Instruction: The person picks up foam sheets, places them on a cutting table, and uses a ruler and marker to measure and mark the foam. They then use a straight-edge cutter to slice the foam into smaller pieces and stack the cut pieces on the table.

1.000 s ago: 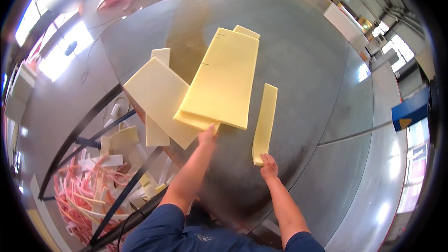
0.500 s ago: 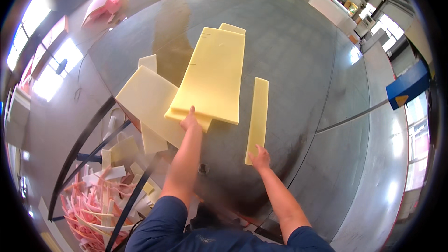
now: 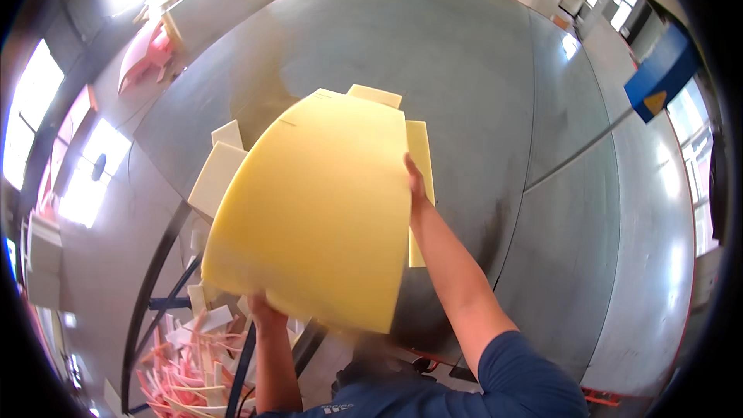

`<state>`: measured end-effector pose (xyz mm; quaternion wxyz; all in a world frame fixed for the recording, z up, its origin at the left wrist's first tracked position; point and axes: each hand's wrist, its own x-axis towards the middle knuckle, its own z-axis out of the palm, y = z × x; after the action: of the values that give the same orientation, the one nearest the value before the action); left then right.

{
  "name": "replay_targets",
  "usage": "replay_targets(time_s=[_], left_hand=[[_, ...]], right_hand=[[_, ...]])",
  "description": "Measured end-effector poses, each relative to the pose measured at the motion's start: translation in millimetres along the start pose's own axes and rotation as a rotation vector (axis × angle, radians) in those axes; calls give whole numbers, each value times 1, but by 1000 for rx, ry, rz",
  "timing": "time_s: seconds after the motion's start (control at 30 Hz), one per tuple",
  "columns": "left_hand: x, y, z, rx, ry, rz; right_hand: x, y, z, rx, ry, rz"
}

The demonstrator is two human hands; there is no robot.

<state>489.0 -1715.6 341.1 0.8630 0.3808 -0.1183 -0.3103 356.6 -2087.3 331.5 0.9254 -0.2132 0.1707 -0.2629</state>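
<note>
A large yellow foam sheet point(image 3: 317, 209) is raised toward me, its near end lifted and its far end low over the grey table. Two short dark marks show near its far left edge. My left hand point(image 3: 266, 311) is closed on the near edge, its fingers partly hidden under the sheet. On the right edge my right hand point(image 3: 416, 179) grips with the thumb on top. Behind that hand, a narrow yellow foam strip point(image 3: 419, 147) lies on the table, partly covered. A small yellow piece point(image 3: 375, 95) sticks out past the far end.
Paler foam pieces point(image 3: 214, 178) lie under the sheet at the left. Beside the table, a dark metal frame point(image 3: 159, 279) stands around a heap of pink and cream foam scraps point(image 3: 190, 368). A blue box-shaped machine part point(image 3: 662, 73) with a metal bar is at the right.
My left hand has lifted the sheet's near end up and toward me. My right hand has left the narrow strip and moved up to the sheet's right edge. The view has shifted.
</note>
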Motion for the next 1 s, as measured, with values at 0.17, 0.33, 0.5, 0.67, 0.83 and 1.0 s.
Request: replay_targets(time_s=[0.17,0.33,0.5,0.67,0.83,1.0], left_hand=[[-35,-5,-101,-21,-24,-84],[-73,-31,-172,-69,28,-130],[-95,-50,-172,-223,121,-286],[-82,-65,-134,13,-35,-374],[-87,-96,-67,291,-277,-472],[-112,-173,43,555,-466,-538]], right_hand=[[8,11,19,-212,-5,43],[-95,15,135,-355,-157,-192],[-262,46,149,-704,-115,-212],[-401,43,87,-635,43,-82],[-533,71,-1,-529,281,-479],[-619,60,-89,117,626,-858]])
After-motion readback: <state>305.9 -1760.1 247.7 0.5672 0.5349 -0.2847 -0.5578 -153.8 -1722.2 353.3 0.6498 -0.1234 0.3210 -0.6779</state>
